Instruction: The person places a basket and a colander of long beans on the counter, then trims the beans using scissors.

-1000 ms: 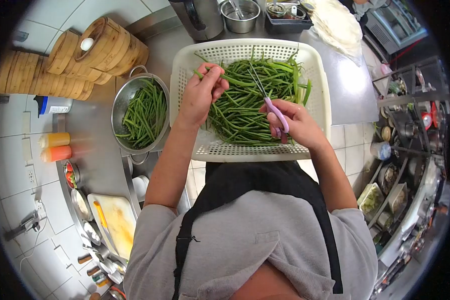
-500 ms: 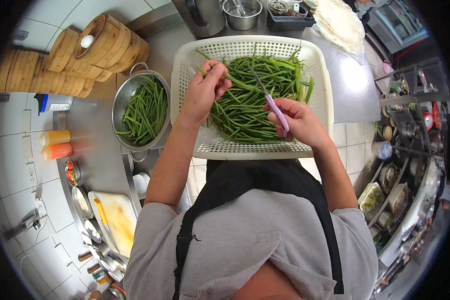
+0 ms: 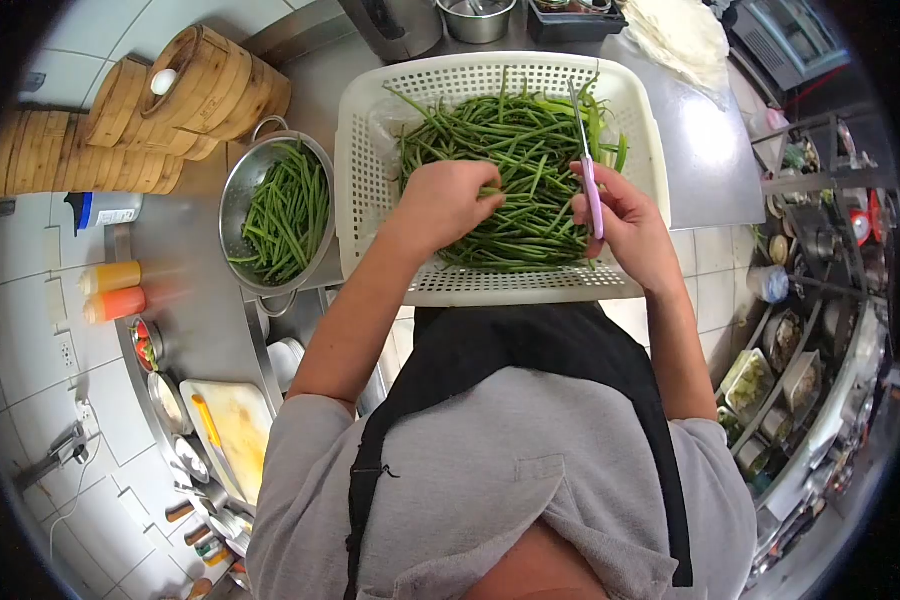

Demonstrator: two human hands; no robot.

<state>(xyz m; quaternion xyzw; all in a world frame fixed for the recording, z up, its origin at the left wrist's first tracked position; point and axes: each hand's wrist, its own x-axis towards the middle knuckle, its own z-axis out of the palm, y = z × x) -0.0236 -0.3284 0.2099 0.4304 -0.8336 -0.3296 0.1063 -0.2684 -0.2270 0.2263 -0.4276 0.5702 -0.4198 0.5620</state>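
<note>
Long green beans [image 3: 530, 135] lie heaped in a white perforated plastic basket [image 3: 353, 165] in front of me. My left hand [image 3: 445, 203] is low over the left middle of the heap, thumb and fingers pinched together on a green bean; the fingertips partly hide it. Scissors [image 3: 592, 195] with pale purple handles are held in my right hand [image 3: 625, 215] at the basket's right side. Their slim blades point away from me, above the beans, and look closed. Left of the basket, a metal colander [image 3: 232, 215] holds more green beans [image 3: 288, 215].
Stacked bamboo steamers [image 3: 205, 85] stand at the back left. A cutting board [image 3: 245, 420] with a yellow-handled knife [image 3: 208, 420] lies on the left counter. Behind the basket are a metal pot [image 3: 477, 22] and a black container [image 3: 575, 25]. Shelves line the right.
My left hand has come down and right, from holding a bean raised to pinching at the heap. My right hand has shifted right, and the scissors have turned to point straight away from me.
</note>
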